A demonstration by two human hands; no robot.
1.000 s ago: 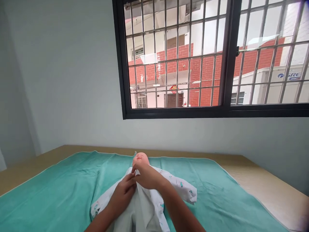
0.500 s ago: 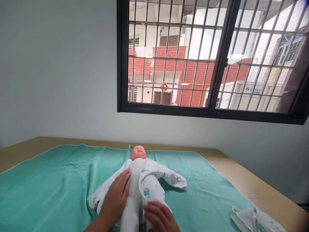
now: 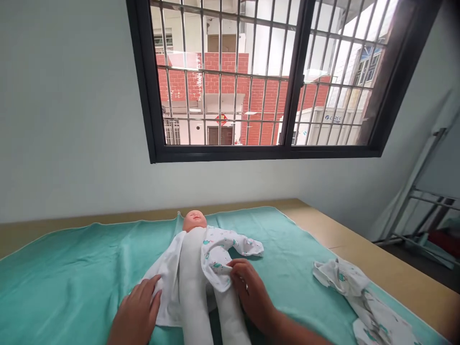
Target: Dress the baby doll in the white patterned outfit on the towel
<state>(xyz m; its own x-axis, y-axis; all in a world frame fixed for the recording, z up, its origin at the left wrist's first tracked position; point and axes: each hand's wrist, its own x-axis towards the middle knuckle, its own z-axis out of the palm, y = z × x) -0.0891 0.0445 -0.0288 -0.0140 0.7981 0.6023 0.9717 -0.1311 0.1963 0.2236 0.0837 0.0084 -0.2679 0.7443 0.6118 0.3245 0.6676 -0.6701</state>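
A baby doll (image 3: 195, 249) with a bare head and a plain white cloth body lies on its back on a green blanket (image 3: 72, 268). An open white patterned baby garment (image 3: 219, 251) is spread under it. My left hand (image 3: 136, 314) lies flat with fingers apart on the garment's left flap. My right hand (image 3: 251, 292) pinches the lower edge of the garment's right flap beside the doll's leg.
A second crumpled patterned garment (image 3: 354, 287) lies on the blanket to the right. The blanket covers a wooden platform (image 3: 362, 254) against the wall under a barred window (image 3: 258, 81). A metal rack (image 3: 424, 211) stands at the far right.
My hands left the doll's neck and moved down to the garment's flaps. The garment now lies open, baring the doll's white body. The view has swung to the right.
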